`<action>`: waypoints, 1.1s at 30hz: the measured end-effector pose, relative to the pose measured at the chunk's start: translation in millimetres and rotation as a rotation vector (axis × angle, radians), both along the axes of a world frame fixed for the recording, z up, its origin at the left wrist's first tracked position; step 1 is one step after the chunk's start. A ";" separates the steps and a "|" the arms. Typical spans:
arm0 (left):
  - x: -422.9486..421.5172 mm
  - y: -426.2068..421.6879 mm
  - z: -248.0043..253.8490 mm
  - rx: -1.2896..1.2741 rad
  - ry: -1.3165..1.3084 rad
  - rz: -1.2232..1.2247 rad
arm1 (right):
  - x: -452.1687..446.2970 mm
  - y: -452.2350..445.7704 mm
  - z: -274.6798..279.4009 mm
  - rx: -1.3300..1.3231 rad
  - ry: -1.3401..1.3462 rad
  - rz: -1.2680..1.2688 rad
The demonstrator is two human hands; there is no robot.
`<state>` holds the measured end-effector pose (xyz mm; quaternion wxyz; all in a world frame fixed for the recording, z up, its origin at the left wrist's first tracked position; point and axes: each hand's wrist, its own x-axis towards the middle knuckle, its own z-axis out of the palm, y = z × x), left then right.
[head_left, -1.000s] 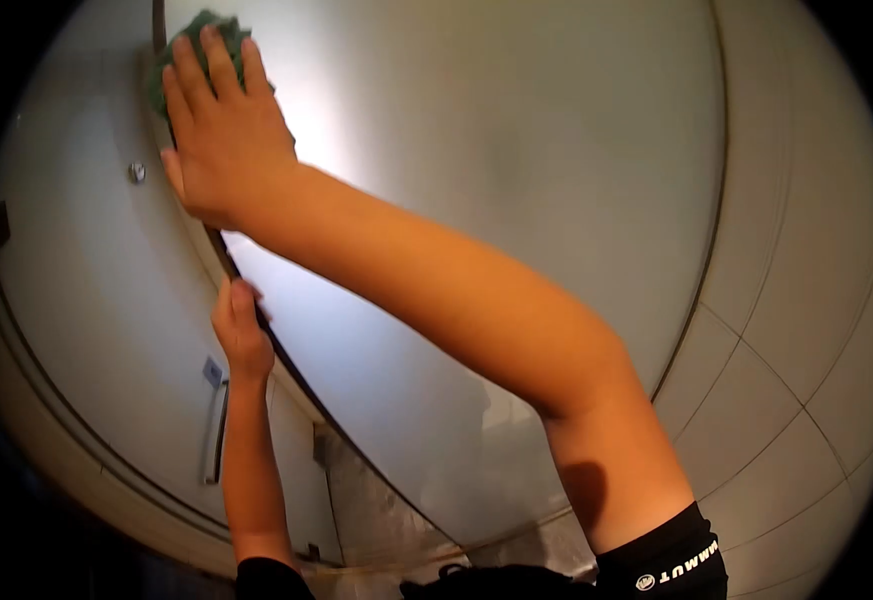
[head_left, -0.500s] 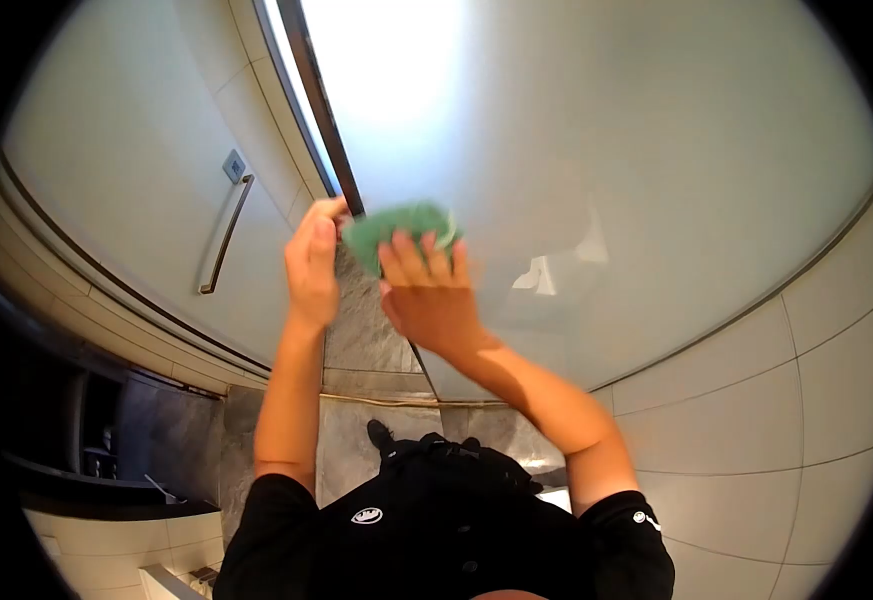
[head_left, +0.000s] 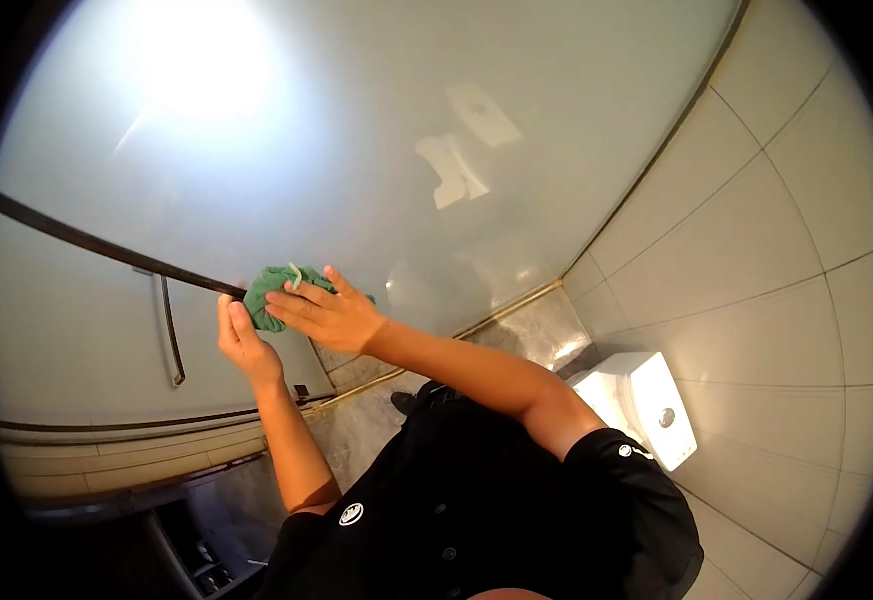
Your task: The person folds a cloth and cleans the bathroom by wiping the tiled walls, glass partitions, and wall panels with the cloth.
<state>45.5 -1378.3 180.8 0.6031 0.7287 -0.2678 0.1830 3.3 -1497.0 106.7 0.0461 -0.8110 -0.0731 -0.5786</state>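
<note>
A frosted glass door (head_left: 356, 170) fills the view in front of me, with a dark strip (head_left: 106, 245) along its edge. My left hand (head_left: 246, 345) grips the door at this strip, thumb on the near side and fingers partly hidden behind. Just right of it, my right hand (head_left: 328, 315) presses a crumpled green cloth (head_left: 264, 297) with a pale loop against the glass beside the edge. The right fingers lie over the cloth, pointing left.
Beyond the strip is another frosted panel (head_left: 76, 340) with a dark bar handle (head_left: 169, 330). A white toilet (head_left: 656, 410) stands at my right by the tiled wall (head_left: 756, 300). A dark open cabinet (head_left: 191, 550) is at lower left.
My view has turned, so the door edge now slants across the left and the toilet shows at right. Both hands appear lower and further left; the cloth is still under my right hand.
</note>
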 end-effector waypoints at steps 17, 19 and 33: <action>0.6 -9.9 2.7 0.092 -0.050 0.154 | -108.8 -351.3 55.7 0.678 -0.295 -0.518; -1.2 -10.2 4.0 0.091 -0.036 0.161 | -129.5 -390.1 56.8 0.782 -0.247 -0.580; -2.0 -10.2 7.1 0.083 -0.003 0.176 | -71.1 -208.5 23.7 0.892 -0.251 -0.291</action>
